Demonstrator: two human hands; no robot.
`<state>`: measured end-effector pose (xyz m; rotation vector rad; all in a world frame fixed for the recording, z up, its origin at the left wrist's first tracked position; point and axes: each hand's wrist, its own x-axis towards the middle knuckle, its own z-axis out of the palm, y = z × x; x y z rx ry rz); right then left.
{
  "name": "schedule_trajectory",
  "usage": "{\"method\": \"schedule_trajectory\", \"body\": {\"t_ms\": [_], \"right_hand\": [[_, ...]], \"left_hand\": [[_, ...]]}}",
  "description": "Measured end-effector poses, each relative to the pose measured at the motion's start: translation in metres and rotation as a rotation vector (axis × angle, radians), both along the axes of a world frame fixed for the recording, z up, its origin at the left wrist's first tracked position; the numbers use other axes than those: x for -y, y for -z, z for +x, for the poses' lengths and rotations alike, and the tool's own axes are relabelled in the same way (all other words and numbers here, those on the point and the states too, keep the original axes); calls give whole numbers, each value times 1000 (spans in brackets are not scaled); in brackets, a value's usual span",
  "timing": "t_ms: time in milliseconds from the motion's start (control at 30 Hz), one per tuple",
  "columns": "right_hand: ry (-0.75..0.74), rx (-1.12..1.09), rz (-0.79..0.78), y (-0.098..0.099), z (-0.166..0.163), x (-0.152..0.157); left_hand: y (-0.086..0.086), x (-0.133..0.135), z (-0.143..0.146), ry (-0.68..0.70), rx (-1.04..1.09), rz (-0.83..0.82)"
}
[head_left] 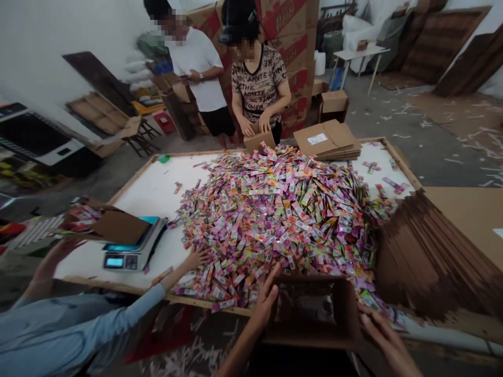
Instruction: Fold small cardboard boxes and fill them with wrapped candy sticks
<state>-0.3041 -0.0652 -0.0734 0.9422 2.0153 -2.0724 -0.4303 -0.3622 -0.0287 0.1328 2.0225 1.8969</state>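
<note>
Between my two hands is an open brown cardboard box (pixel 310 337), held at the near edge of the table with its opening facing me. My left hand (pixel 268 298) grips its left side, thumb near the rim. Against the right side rests my right hand (pixel 379 327), its fingers along the outer wall. The inside is dark, and something pale and shiny shows there, too dim to name. Just beyond the box spreads a large heap of small colourful packets (pixel 267 220), mostly pink, purple and green.
At left, a co-worker's hand (pixel 198 256) touches the heap; their other hand holds a filled box (pixel 118 225) by a digital scale (pixel 133 251). Flattened cardboard (pixel 424 251) is stacked at right, more boxes (pixel 328 139) at the back. Two people stand across the table (pixel 145 183).
</note>
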Motion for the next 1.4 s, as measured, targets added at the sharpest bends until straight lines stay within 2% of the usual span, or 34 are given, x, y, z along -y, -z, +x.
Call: {"method": "schedule_trajectory", "body": {"t_ms": [100, 200, 300, 433, 533, 600, 667, 733, 800, 867, 933, 1033, 1133, 1233, 1333, 1400], "right_hand": [[-164, -33, 100, 30, -13, -4], [-162, -76, 295, 52, -39, 7], [-148, -220, 360, 51, -58, 18], [-239, -352, 331, 30, -53, 17], [-401, -384, 414, 18, -45, 8], [-509, -372, 459, 9, -49, 2], [-580, -307, 527, -3, -61, 0], [-625, -210, 670, -18, -79, 7], [-654, -135, 873, -30, -99, 26], [-663, -133, 1050, -33, -117, 52], [-649, -260, 1129, -25, -128, 79], [-649, -534, 1098, 3, -134, 106], [-658, -598, 1081, 33, -134, 116], [-647, -593, 1085, 47, -139, 118], [-649, -599, 1053, 44, -144, 119], [-595, -543, 1002, 38, -146, 118]], "left_hand": [[29, 0, -4, 106, -58, -57], [38, -5, -9, 119, -138, -265], [40, 2, -10, 146, -210, -403], [44, 32, -2, 175, -414, -460], [34, 53, -4, 365, -384, -395], [16, 58, -12, 510, -240, -375], [-4, 50, -21, 601, -180, -468], [-21, 32, -29, 594, -222, -621], [-26, 9, -32, 504, -276, -774], [-17, -10, -30, 427, -330, -911], [2, -20, -22, 378, -436, -1010], [38, -21, -10, 342, -641, -1081], [61, -19, -6, 363, -745, -1134], [66, -18, -13, 388, -756, -1147], [62, -16, -21, 430, -758, -1116], [57, -14, -24, 500, -736, -1095]]}}
